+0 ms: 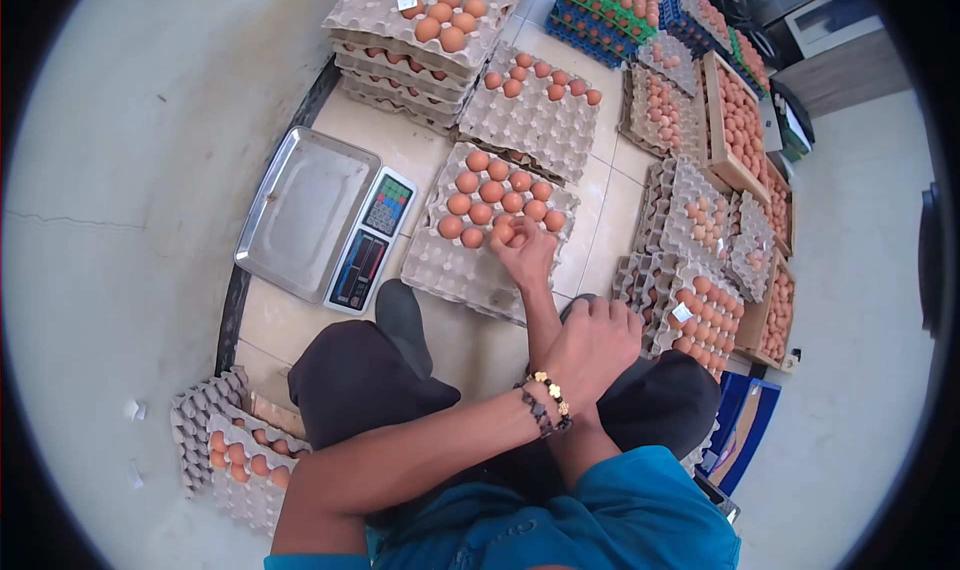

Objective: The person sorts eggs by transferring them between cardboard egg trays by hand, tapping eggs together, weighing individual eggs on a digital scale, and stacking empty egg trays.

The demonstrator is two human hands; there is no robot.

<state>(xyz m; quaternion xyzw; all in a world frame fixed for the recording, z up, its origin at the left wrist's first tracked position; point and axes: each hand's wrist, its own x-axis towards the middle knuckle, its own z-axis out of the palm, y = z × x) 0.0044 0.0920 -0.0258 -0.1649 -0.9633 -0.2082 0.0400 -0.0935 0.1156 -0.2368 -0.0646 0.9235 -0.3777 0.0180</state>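
Note:
With bent fingers my right hand grips an egg at the near edge of the group of eggs on the middle cardboard tray. Several brown eggs fill the tray's far part; its near cells hold none. My left forearm crosses over the right one. Near my right knee, my left hand is curled closed, knuckles up; its inner side is hidden. A bracelet is on that wrist.
A scale with a metal pan lies to the left. Beyond the middle tray is another egg tray, beside a tall tray stack. More trays and a wooden crate of eggs line the right. Lower left are egg trays.

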